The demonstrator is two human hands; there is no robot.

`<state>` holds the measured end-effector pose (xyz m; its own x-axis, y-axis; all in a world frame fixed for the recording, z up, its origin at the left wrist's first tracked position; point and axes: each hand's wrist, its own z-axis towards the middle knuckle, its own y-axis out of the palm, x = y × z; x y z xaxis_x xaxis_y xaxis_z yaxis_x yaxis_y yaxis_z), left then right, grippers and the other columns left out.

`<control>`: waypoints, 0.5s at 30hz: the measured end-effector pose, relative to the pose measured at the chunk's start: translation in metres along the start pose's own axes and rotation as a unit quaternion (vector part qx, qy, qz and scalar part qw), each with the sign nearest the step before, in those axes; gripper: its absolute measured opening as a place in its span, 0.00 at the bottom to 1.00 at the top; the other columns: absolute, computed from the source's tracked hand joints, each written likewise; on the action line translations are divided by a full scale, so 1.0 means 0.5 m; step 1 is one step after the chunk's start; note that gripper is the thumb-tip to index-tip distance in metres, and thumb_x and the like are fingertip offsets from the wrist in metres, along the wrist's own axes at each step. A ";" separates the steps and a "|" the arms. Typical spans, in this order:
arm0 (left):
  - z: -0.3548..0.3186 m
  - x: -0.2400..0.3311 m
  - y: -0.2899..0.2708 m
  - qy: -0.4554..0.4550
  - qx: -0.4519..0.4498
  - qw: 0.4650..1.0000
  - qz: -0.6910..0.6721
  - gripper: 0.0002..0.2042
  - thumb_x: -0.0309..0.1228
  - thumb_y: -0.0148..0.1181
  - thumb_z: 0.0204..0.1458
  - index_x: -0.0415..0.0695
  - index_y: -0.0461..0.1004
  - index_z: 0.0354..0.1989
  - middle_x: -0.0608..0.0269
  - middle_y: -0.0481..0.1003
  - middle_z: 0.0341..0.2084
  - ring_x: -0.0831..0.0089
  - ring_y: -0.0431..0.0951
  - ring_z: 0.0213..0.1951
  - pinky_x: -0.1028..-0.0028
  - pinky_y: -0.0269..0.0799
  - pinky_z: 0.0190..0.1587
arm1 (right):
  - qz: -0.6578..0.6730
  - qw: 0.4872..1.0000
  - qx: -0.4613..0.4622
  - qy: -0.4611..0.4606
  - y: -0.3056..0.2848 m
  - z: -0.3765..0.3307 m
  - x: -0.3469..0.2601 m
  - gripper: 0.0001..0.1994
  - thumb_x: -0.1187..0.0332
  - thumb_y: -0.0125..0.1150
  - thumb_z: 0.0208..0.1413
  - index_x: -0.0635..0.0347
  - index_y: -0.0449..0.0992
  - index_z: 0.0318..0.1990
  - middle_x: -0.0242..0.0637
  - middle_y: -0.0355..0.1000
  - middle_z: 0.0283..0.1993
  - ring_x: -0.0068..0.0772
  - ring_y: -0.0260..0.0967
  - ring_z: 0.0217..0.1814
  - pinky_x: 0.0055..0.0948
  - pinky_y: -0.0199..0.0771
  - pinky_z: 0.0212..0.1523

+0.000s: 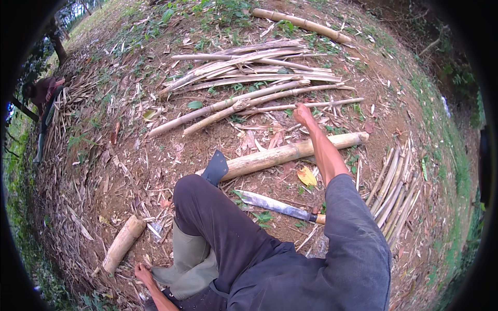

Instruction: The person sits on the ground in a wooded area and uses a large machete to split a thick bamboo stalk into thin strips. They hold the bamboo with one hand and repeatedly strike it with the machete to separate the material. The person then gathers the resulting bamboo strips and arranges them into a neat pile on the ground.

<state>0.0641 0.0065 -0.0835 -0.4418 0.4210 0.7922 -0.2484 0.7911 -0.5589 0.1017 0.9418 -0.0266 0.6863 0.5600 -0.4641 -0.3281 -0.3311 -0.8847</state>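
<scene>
My right arm stretches forward over a thick bamboo pole [275,159]. At its end, my right hand [303,114] is closed on a thin bamboo stick [334,103] at the near side of a pile of split bamboo [244,70]. My left hand [143,272] is low at the left, beside the toe of my grey-green boot [189,254] and a short, thick bamboo piece [124,243]. Its fingers look curled; whatever they hold, if anything, is too small to make out. A machete [277,205] with a wooden handle lies between my leg and right arm.
A dark flat piece [215,168] with small holes sticks up beyond my knee. Thin bamboo strips [394,189] are heaped at the right. Another bamboo pole [303,26] lies at the far side. At the far left, a person [46,96] is beside more strips. Dry leaves litter the soil.
</scene>
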 end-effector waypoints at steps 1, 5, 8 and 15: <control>0.001 0.003 -0.004 0.007 0.019 1.000 0.018 0.09 0.30 0.49 0.62 0.37 0.72 0.39 0.65 0.71 0.20 0.79 0.70 0.18 0.79 0.65 0.18 | -0.059 0.997 -0.041 0.017 0.026 0.019 -0.027 0.20 0.64 0.49 0.53 0.66 0.73 0.50 0.59 0.73 0.48 0.60 0.70 0.54 0.46 0.70 0.54; -0.014 0.016 -0.010 0.023 -0.002 0.997 0.078 0.09 0.30 0.49 0.61 0.37 0.72 0.38 0.65 0.70 0.19 0.79 0.70 0.18 0.79 0.65 0.18 | -0.120 0.980 -0.102 0.123 0.082 0.045 -0.082 0.26 0.57 0.28 0.66 0.63 0.71 0.54 0.56 0.69 0.56 0.58 0.65 0.61 0.46 0.63 0.62; -0.017 0.016 -0.007 0.001 -0.004 0.995 0.097 0.09 0.30 0.49 0.61 0.36 0.72 0.37 0.66 0.70 0.19 0.79 0.69 0.18 0.79 0.64 0.18 | -0.193 0.973 -0.113 0.054 0.103 0.061 -0.080 0.25 0.58 0.26 0.67 0.60 0.74 0.50 0.57 0.72 0.51 0.57 0.69 0.56 0.48 0.66 0.59; 0.000 0.017 0.013 0.025 -0.043 0.997 0.051 0.09 0.30 0.48 0.61 0.36 0.72 0.37 0.66 0.69 0.19 0.79 0.69 0.18 0.78 0.65 0.20 | -0.279 0.949 -0.103 -0.101 0.062 0.062 -0.036 0.16 0.64 0.35 0.62 0.60 0.73 0.39 0.53 0.77 0.35 0.57 0.76 0.38 0.52 0.75 0.41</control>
<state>0.0587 0.0150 -0.0806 -0.4174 0.5203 0.7450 -0.1281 0.7780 -0.6151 0.0591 0.9451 -0.0469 0.5704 0.8193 0.0576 0.1986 -0.0696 -0.9776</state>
